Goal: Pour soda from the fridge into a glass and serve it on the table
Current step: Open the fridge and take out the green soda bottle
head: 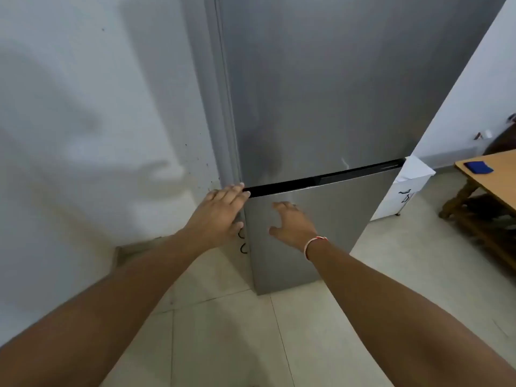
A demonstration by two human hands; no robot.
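We see the left hand (220, 210) with a spread, empty grip, its fingertips (240, 188) at the left end of the black gap (321, 178) between the two doors of the grey fridge (321, 93). The right hand (293, 224), also spread and holding nothing, lies just right of it, flat on the lower door (335, 219). Both doors are closed. Left of the grip stands a white wall (97, 121); far to the right is the wooden table (491, 177) with a blue object (478, 166).
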